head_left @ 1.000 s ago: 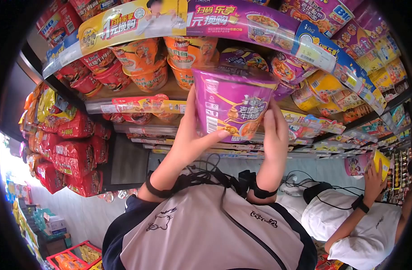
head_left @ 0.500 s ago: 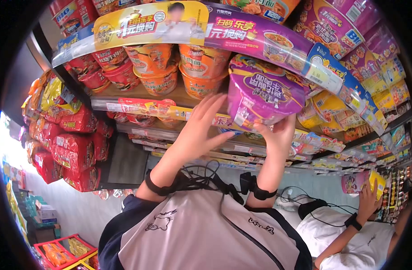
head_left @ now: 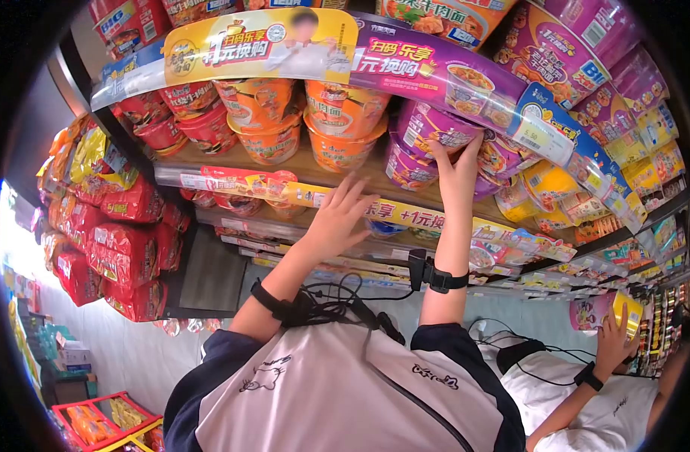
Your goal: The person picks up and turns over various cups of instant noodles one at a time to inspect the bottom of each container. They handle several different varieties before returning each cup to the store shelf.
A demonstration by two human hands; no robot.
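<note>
Along the shelf [head_left: 284,163], the right hand [head_left: 459,172] seems to hold a purple tub [head_left: 429,126], the left hand [head_left: 333,226] spread wide.

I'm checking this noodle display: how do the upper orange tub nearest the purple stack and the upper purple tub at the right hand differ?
The upper orange tub is mainly orange; the upper purple tub is mainly purple. The right hand touches the purple tub, while no hand touches the orange one. Both sit on a lower tub of their own colour.
</note>
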